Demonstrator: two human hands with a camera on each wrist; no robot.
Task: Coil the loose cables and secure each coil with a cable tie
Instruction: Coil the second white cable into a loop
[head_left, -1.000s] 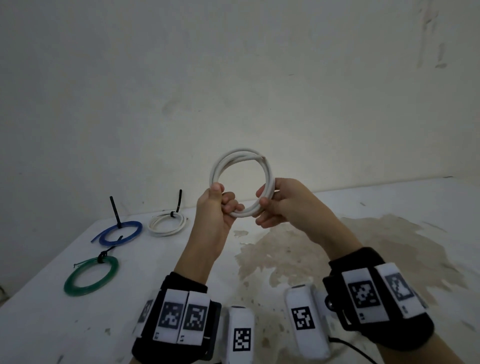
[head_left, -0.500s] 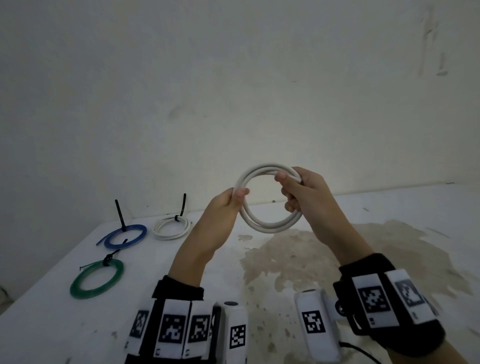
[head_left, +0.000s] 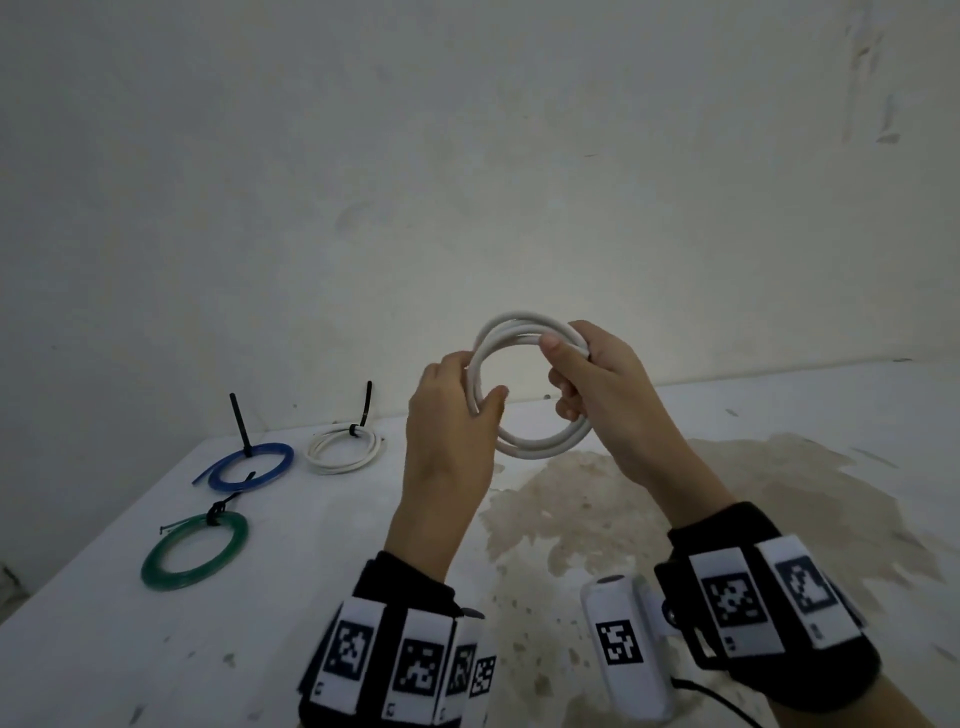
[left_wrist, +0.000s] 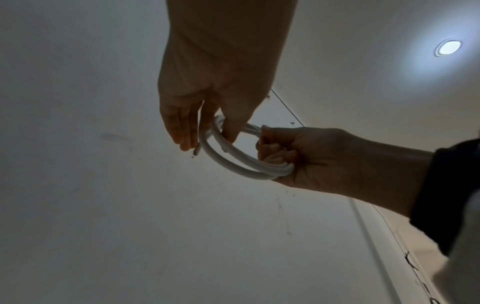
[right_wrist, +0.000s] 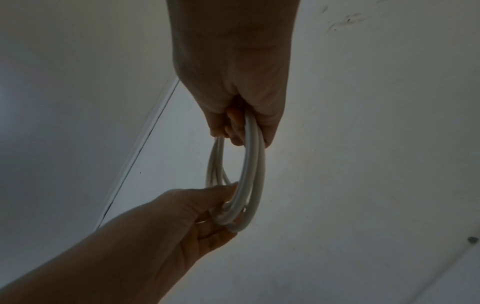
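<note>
The white cable coil (head_left: 535, 387) hangs in the air between both hands, untied. The right hand (head_left: 605, 387) has its fingers curled tight round the turns on its side; opposite that grip, the left hand (head_left: 449, 415) pinches the turns loosely, fingers nearly straight. A cut cable end (left_wrist: 196, 151) pokes free just past the left fingertips (left_wrist: 185, 144). If that light pinch slackens, the stiff turns likely spring apart.
</note>
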